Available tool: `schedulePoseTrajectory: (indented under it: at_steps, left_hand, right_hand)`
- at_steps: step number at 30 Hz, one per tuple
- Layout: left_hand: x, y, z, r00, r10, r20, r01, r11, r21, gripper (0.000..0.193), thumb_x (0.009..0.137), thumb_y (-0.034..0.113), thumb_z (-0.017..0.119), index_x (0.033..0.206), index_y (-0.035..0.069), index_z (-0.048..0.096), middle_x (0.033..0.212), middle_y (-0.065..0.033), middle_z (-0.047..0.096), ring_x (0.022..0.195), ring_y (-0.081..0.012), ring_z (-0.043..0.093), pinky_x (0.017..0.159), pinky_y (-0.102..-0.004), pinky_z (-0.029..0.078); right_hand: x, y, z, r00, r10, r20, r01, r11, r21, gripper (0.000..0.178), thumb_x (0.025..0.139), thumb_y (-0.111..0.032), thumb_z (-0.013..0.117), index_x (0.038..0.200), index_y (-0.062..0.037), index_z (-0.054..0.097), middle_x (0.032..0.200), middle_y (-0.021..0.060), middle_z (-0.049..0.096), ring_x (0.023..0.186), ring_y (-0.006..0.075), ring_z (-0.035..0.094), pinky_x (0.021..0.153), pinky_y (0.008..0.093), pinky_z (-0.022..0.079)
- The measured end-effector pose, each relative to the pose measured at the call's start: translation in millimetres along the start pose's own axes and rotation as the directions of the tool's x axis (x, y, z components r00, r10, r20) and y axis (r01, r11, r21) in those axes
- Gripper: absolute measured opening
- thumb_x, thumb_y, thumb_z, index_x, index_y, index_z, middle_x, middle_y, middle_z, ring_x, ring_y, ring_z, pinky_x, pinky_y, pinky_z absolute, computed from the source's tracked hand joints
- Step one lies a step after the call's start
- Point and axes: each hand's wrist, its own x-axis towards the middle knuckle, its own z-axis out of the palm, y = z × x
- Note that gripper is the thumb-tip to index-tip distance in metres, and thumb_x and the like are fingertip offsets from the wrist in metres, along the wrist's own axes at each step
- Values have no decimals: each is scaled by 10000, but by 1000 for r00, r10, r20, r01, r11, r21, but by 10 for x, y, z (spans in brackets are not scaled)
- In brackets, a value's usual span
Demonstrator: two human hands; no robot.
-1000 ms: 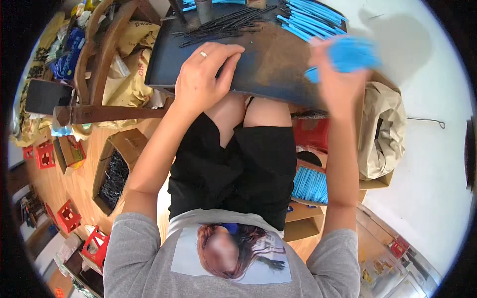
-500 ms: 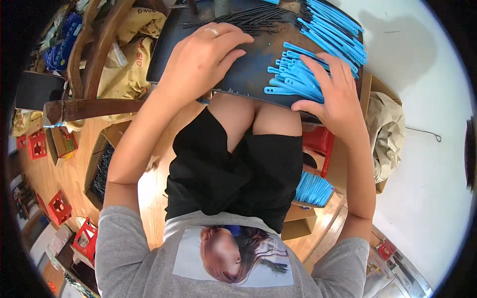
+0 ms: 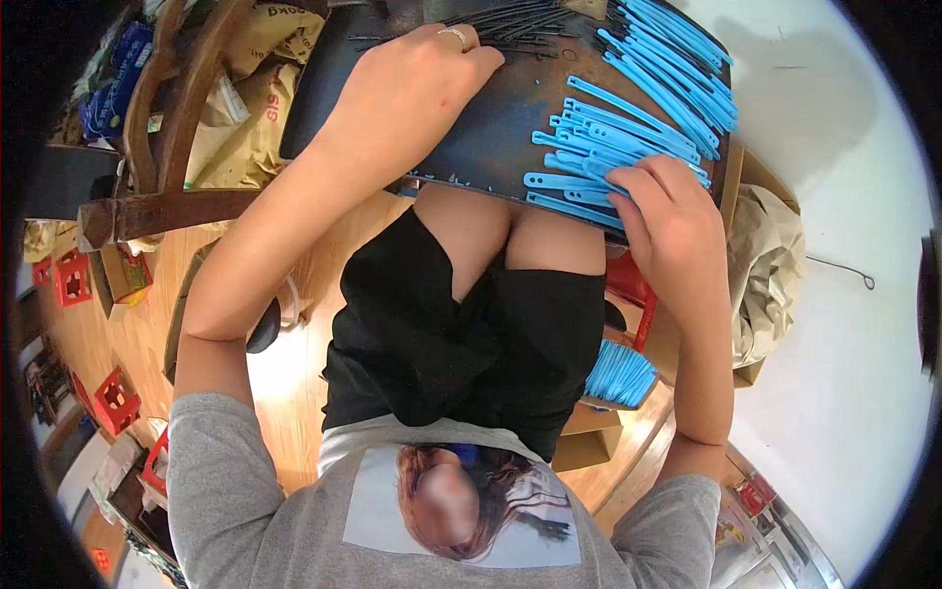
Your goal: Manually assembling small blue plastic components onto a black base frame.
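At the far side of the dark work surface, my left hand (image 3: 422, 83) reaches over a loose bundle of thin black rods (image 3: 510, 27). Its fingers are bent and pressed together at the rods; the back of the hand hides what they hold, if anything. On the right, my right hand (image 3: 672, 216) pinches the end of a blue plastic strip (image 3: 592, 197) between thumb and fingers. That strip lies at the near edge of a pile of blue strips (image 3: 599, 133), several with holes in their ends. A further fan of blue strips (image 3: 677, 64) lies behind.
The dark tray-like table (image 3: 461, 147) has its near edge over my thighs. Right of it stands a cardboard box with crumpled brown paper (image 3: 770, 265), beside a white wall. Below are a box of blue strips (image 3: 620, 373) and a red stool (image 3: 628, 285). A wooden chair frame (image 3: 177, 211) is left.
My left hand has moved slightly up and right, its fingers closing at the black rods. My right hand has drawn down off the blue pile, from spread fingers to a pinch.
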Motion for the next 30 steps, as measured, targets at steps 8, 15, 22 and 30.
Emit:
schedulePoseTrajectory:
  at_steps: [8,15,22,30]
  left_hand:
    - [-88,8,12,998,-55,6,55,998,1,150,702,14,586,850,25,565,854,-117,583,828,-229,608,632,-303,516]
    - [-53,313,-263,922,-386,35,300,655,-693,69,842,64,537,888,13,542,895,-107,598,828,-179,617,620,-261,506]
    - [25,579,-180,805,-544,238,197,-134,-971,180,977,159,385,1021,25,497,996,-78,599,870,-121,609,630,-209,463]
    - [53,580,-47,898,-437,59,165,209,-964,151,960,132,436,988,8,517,953,-60,608,830,-102,593,657,-195,466]
  right_hand:
    - [-8,-130,-165,977,67,-203,-57,997,51,151,706,26,673,823,-36,601,754,80,569,667,218,562,573,294,459]
    - [-41,-417,-293,657,455,-602,-53,824,565,94,792,61,609,846,15,549,740,124,624,618,184,606,564,275,503]
    - [-5,-432,136,862,337,-379,106,611,784,170,806,84,560,949,13,501,747,150,613,621,181,621,545,246,498]
    - [366,-341,-2,878,368,306,-389,175,904,223,898,-72,503,1099,23,517,755,87,588,638,123,566,606,204,451]
